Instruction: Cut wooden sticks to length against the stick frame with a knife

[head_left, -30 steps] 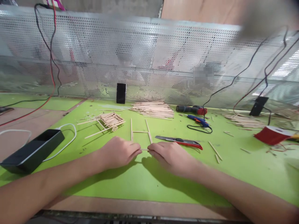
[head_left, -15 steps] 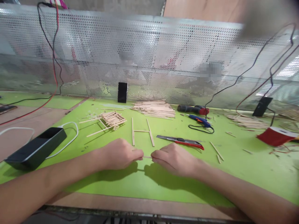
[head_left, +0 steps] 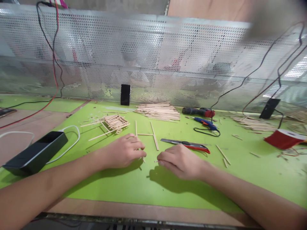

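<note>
Head cam's got left hand [head_left: 127, 151] and right hand [head_left: 179, 161] each pinching a stick stub [head_left: 144, 160], H-frame [head_left: 145, 134] mid-picture, legs running up-frame, left's closer.

Left hand [head_left: 126, 150]: obscures near part of the stick frame's [head_left: 145, 134] left upright; grip on the stick piece [head_left: 144, 160] at its fingertips undetermined.
Right hand [head_left: 178, 161]: fingers conceal all but the tip of a thin stick [head_left: 156, 161].
Forearms [head_left: 52, 179]: both cut off by the frame edges.
Dark flat object [head_left: 8, 112]: cut off at left; identity undetermined.
Perforated screen [head_left: 100, 41]: shapes behind indistinct.
Grey mass [head_left: 271, 20], upper right: blurred, unidentifiable.
Dark speck [head_left: 163, 190]: too small to identify.
</note>
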A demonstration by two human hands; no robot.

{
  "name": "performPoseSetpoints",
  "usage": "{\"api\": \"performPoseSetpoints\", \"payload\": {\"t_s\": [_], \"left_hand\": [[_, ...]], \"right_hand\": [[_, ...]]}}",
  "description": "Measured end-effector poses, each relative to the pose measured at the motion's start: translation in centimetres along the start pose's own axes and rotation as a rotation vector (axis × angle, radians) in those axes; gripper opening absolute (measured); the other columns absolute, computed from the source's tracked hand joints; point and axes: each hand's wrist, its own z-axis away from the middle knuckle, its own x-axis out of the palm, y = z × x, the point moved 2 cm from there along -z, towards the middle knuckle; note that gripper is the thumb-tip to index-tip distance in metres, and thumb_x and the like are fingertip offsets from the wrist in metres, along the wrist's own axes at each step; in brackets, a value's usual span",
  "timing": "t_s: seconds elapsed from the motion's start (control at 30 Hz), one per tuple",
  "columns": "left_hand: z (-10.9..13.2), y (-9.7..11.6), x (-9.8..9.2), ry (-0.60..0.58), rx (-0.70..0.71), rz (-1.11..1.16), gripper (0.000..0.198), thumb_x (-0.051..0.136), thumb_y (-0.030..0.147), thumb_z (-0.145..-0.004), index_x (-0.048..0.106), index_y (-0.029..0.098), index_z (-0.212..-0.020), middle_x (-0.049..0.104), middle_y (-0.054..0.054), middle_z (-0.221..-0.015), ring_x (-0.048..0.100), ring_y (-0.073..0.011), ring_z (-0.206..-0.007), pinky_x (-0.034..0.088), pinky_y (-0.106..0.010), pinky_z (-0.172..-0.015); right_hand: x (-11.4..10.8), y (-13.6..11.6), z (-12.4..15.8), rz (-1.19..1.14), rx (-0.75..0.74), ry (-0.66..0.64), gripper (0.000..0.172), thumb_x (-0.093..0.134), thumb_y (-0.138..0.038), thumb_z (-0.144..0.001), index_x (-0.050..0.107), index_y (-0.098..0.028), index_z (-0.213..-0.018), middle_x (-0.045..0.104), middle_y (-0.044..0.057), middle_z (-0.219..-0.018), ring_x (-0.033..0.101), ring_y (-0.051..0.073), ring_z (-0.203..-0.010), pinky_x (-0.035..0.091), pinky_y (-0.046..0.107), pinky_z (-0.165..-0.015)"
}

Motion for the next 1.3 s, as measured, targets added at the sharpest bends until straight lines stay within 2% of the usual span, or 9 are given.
{"api": "performPoseSetpoints", "payload": {"t_s": [0.13, 0.2, 0.3, 0.5, 0.7, 0.93, 1.03, 1.2, 1.3], "left_hand": [[-0.3, -0.9, 1.6, -0.013, -0.111, 0.007, 0.036, 0.054, 0.01, -0.104, 0.074, 0.027, -0.127, 0.067, -0.01, -0.148, 0.06, -0.0311, -0.137, 0.045, -0.052, -0.117], [-0.4, -1.3, 2.3, -0.021, -0.189, 0.015, 0.051, 0.049, 0.006, -0.103, 0.064, 0.028, -0.146, 0.061, -0.01, -0.156, 0.057, -0.0308, -0.144, 0.044, -0.054, -0.12], [-0.2, -2.1, 2.6, -0.027, -0.327, 0.025, 0.06, 0.04, 0.005, -0.104, 0.046, 0.02, -0.162, 0.059, -0.014, -0.159, 0.057, -0.0295, -0.146, 0.045, -0.056, -0.123], [1.2, -3.7, 2.4, -0.067, -0.488, 0.057, 0.049, 0.051, 0.036, -0.11, 0.056, 0.015, -0.154, 0.063, -0.018, -0.154, 0.061, -0.0344, -0.142, 0.049, -0.058, -0.12], [1.2, -3.6, 2.6, -0.133, -0.421, 0.143, 0.044, 0.048, 0.04, -0.112, 0.066, 0.02, -0.147, 0.065, -0.013, -0.154, 0.064, -0.0297, -0.141, 0.05, -0.052, -0.12], [0.7, -2.6, 1.8, -0.118, -0.301, 0.222, 0.04, 0.051, 0.033, -0.111, 0.067, 0.02, -0.146, 0.068, -0.014, -0.15, 0.067, -0.0291, -0.135, 0.052, -0.05, -0.118], [0.5, -2.0, 1.6, -0.112, -0.254, 0.253, 0.038, 0.051, 0.031, -0.111, 0.068, 0.021, -0.144, 0.07, -0.012, -0.148, 0.069, -0.0266, -0.132, 0.053, -0.046, -0.116], [0.5, -1.7, 1.1, -0.106, -0.228, 0.271, 0.031, 0.056, 0.029, -0.109, 0.072, 0.022, -0.134, 0.075, -0.01, -0.139, 0.07, -0.027, -0.129, 0.052, -0.048, -0.116], [0.6, -1.8, 0.9, -0.099, -0.224, 0.276, 0.028, 0.059, 0.027, -0.107, 0.073, 0.021, -0.132, 0.076, -0.01, -0.138, 0.071, -0.0267, -0.128, 0.051, -0.048, -0.116]], "right_hand": [[0.3, 1.4, 0.0, -0.003, 0.047, -0.022, 0.042, 0.032, -0.034, -0.116, 0.068, -0.018, -0.099, 0.067, 0.002, -0.073, 0.055, 0.015, -0.061, 0.035, 0.03, -0.062], [0.6, 1.9, -0.1, 0.001, 0.062, -0.043, 0.042, 0.033, -0.034, -0.116, 0.068, -0.018, -0.098, 0.068, 0.003, -0.074, 0.056, 0.015, -0.061, 0.035, 0.03, -0.062], [0.9, 2.2, 0.0, 0.01, 0.09, -0.088, 0.035, 0.042, -0.038, -0.114, 0.069, -0.019, -0.101, 0.072, 0.003, -0.079, 0.062, 0.015, -0.066, 0.036, 0.029, -0.064], [1.1, 2.2, -0.2, 0.097, 0.249, -0.144, 0.028, 0.047, -0.033, -0.112, 0.071, -0.019, -0.114, 0.076, 0.005, -0.084, 0.066, 0.018, -0.069, 0.036, 0.028, -0.065], [1.0, 2.2, -0.7, 0.193, 0.386, -0.181, 0.034, 0.044, -0.035, -0.113, 0.072, -0.02, -0.122, 0.078, 0.007, -0.083, 0.067, 0.021, -0.065, 0.028, 0.03, -0.06], [0.9, 1.3, -0.8, 0.158, 0.367, -0.227, 0.033, 0.048, -0.036, -0.11, 0.071, -0.024, -0.131, 0.08, 0.005, -0.089, 0.071, 0.021, -0.071, 0.034, 0.031, -0.063], [0.6, 1.2, -0.8, 0.171, 0.404, -0.207, 0.041, 0.051, -0.044, -0.108, 0.068, -0.022, -0.138, 0.08, 0.007, -0.088, 0.072, 0.023, -0.072, 0.034, 0.031, -0.063], [-0.2, 1.7, -0.8, 0.196, 0.504, -0.167, 0.037, 0.049, -0.044, -0.107, 0.077, -0.02, -0.101, 0.078, 0.008, -0.085, 0.067, 0.022, -0.066, 0.028, 0.031, -0.059], [-0.2, 1.6, -0.7, 0.168, 0.478, -0.185, 0.037, 0.05, -0.043, -0.107, 0.077, -0.02, -0.098, 0.077, 0.007, -0.084, 0.067, 0.021, -0.067, 0.029, 0.031, -0.06]]}}
